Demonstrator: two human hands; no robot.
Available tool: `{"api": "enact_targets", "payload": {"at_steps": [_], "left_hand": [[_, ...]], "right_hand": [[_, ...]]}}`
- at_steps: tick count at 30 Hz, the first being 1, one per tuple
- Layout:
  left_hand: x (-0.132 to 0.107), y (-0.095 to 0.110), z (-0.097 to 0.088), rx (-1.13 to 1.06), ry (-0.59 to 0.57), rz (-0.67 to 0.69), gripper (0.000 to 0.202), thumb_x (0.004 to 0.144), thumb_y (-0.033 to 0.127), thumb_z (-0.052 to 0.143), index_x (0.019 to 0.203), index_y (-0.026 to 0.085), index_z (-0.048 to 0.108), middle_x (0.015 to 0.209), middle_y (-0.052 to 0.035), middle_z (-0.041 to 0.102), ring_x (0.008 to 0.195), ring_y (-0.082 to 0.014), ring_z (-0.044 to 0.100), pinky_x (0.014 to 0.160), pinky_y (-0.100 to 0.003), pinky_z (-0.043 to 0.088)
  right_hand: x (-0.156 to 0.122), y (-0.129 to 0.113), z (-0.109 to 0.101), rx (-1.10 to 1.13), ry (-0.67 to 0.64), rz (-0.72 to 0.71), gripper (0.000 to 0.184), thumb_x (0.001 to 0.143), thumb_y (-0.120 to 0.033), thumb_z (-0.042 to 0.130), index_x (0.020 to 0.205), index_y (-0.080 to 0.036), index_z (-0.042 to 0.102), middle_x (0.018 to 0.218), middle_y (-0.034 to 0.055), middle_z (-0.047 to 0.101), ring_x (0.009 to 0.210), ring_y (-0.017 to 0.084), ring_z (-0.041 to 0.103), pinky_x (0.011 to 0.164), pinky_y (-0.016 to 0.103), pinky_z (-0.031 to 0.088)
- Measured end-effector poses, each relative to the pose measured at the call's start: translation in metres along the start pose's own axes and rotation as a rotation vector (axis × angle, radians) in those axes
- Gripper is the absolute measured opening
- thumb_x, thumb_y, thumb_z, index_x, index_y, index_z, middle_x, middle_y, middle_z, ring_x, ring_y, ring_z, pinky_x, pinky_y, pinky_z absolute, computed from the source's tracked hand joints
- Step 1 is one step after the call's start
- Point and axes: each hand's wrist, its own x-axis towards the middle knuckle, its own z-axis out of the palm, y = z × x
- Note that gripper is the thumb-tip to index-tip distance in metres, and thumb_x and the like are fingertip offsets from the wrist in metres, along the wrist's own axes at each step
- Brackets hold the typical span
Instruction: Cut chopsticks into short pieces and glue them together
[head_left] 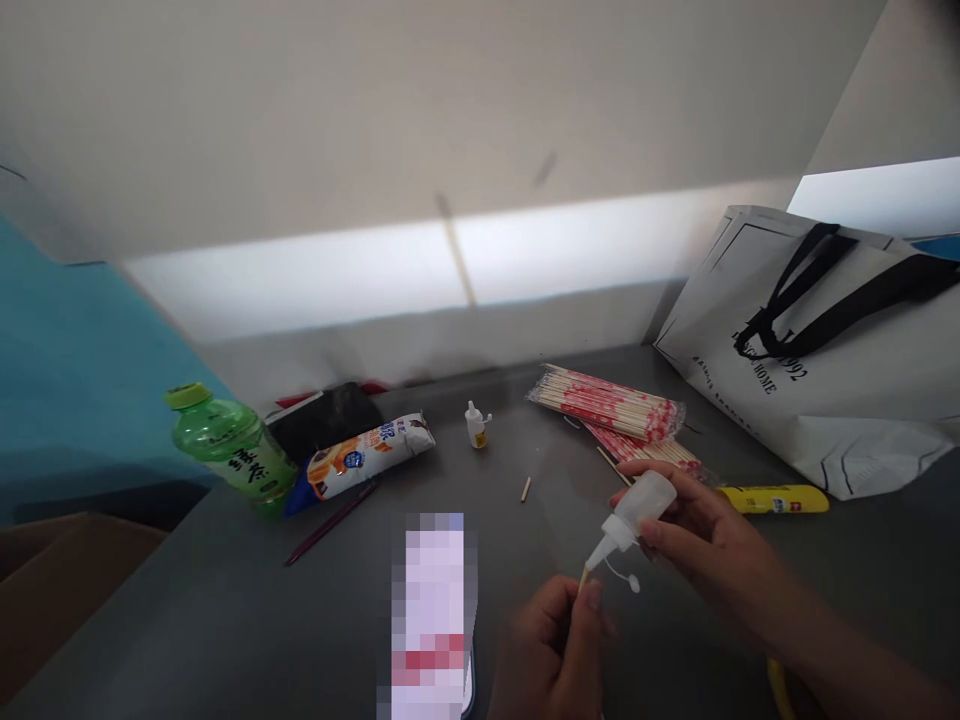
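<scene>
In my right hand (686, 530) is a translucent white squeeze bottle (646, 505), tipped so its nozzle points down and to the left. Its small cap dangles from a strap beside the nozzle. My left hand (559, 640) pinches a thin wooden stick (583, 578) between thumb and finger. The nozzle tip meets the stick's upper end or is very close to it. A short piece of wooden stick (526, 490) lies on the grey table beyond my hands.
Plastic-wrapped bundles of wooden sticks (607, 402) lie before a white bag (765, 350) and a yellow tube-like item (780, 499). A small white bottle (476, 426) stands at centre. Leftward are a snack packet (367, 460), green drink bottle (232, 450), dark pen (330, 523) and blurred-out phone (431, 610).
</scene>
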Motion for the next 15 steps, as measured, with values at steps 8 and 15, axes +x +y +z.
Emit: {"api": "enact_targets", "payload": {"at_steps": [8, 15], "left_hand": [[0.0002, -0.001, 0.0003, -0.001, -0.002, -0.02, 0.06, 0.083, 0.078, 0.061, 0.069, 0.021, 0.066, 0.045, 0.0046, 0.043, 0.044, -0.0131, 0.039, 0.045, -0.025, 0.026], [-0.0019, -0.0003, 0.0008, -0.023, -0.002, -0.035, 0.058, 0.083, 0.078, 0.062, 0.071, 0.021, 0.067, 0.044, 0.0054, 0.04, 0.044, -0.0127, 0.037, 0.044, -0.025, 0.024]], "right_hand": [[0.0029, 0.0036, -0.0033, 0.0, -0.021, -0.008, 0.042, 0.076, -0.041, 0.086, 0.116, -0.037, 0.074, 0.095, 0.0021, 0.074, 0.08, 0.023, 0.06, 0.069, 0.033, 0.051], [0.0019, 0.004, -0.0018, 0.009, -0.03, -0.002, 0.038, 0.079, -0.04, 0.084, 0.115, -0.038, 0.073, 0.091, 0.0002, 0.073, 0.079, 0.021, 0.058, 0.069, 0.032, 0.05]]}}
